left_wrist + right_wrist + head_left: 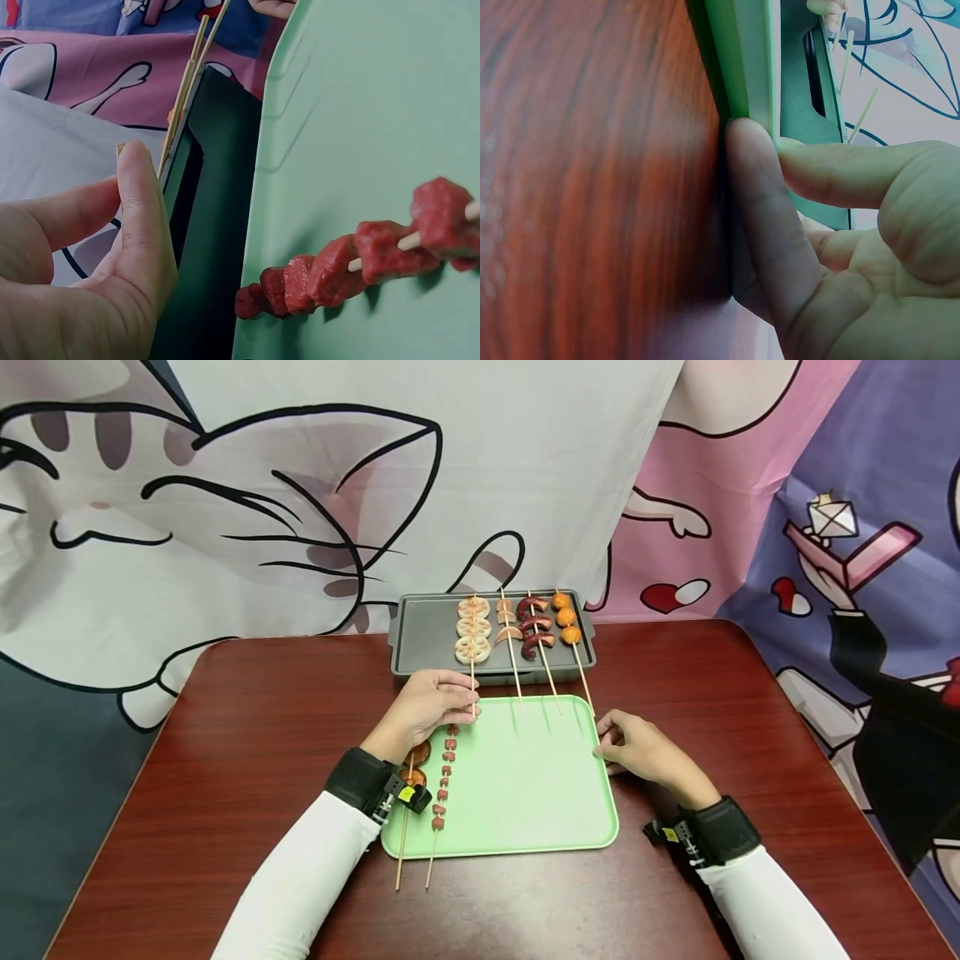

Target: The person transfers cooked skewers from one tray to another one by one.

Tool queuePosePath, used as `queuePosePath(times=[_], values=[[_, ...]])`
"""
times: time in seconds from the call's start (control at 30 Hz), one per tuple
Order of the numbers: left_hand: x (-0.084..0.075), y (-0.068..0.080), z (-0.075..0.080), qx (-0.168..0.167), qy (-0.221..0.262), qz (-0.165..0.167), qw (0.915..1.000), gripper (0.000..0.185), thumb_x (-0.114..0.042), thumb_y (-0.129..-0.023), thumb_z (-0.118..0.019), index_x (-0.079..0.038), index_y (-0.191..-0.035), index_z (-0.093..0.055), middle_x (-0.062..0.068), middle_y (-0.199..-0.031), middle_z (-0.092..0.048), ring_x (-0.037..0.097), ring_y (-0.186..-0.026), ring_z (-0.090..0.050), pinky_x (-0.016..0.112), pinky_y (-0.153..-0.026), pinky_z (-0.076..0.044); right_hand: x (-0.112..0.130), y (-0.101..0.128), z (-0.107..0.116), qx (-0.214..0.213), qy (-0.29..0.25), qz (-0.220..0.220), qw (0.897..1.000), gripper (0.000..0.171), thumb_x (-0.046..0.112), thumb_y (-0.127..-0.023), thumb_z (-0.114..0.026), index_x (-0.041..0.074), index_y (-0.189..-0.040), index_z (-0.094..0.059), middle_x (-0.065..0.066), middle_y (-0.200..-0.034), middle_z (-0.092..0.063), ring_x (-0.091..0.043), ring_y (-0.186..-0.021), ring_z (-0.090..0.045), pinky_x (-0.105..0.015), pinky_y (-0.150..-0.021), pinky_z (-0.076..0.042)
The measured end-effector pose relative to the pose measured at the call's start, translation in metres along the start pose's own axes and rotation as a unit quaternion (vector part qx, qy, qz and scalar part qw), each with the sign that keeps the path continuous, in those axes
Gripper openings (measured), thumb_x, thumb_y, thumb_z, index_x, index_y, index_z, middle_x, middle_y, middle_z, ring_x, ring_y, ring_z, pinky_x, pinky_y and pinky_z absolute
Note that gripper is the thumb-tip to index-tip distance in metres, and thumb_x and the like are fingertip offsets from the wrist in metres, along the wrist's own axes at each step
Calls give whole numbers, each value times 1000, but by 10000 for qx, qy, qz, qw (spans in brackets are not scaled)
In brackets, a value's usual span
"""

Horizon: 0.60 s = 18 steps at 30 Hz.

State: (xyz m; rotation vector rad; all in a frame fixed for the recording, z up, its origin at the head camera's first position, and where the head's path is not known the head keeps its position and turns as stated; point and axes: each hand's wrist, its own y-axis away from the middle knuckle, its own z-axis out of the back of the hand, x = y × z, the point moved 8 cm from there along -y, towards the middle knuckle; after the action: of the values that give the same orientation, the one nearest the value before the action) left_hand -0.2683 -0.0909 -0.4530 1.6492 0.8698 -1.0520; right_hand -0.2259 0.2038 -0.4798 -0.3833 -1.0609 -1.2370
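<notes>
My left hand (431, 708) pinches the stick of a lotus root skewer (473, 628), whose slices lie over the grey grill pan (427, 639). In the left wrist view, thumb and finger meet on the stick's end. My right hand (637, 747) grips the right rim of the light green tray (540, 793), thumb on top and a finger at its side, as the right wrist view shows. On the tray's left side lie a red meat cube skewer (442, 793) and a skewer of round brown pieces (412, 777), the latter partly hidden by my left wrist.
Across the pan also lie a skewer of pale orange-pink pieces (507, 618), an octopus tentacle skewer (537, 631) and an orange ball skewer (566, 618). Their sticks jut over the tray's far edge. Beneath is a brown wooden table (285, 727); a printed cloth (525, 468) hangs behind.
</notes>
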Motion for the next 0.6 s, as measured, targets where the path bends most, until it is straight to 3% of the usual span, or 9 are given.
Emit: queuePosePath(times=[0.6], values=[[-4,-1,-3,70,-177,17,9998,37,10,-98,-62,19,-133,-53,29,-105,-70,17,-73,-75,31,-72,-66,-2,-2,1,-9,40,-63,10000,25,2,-97,-67,-7,-117,-54,-16,-93,-61,-20,-77,-67,-34,-68,-65]])
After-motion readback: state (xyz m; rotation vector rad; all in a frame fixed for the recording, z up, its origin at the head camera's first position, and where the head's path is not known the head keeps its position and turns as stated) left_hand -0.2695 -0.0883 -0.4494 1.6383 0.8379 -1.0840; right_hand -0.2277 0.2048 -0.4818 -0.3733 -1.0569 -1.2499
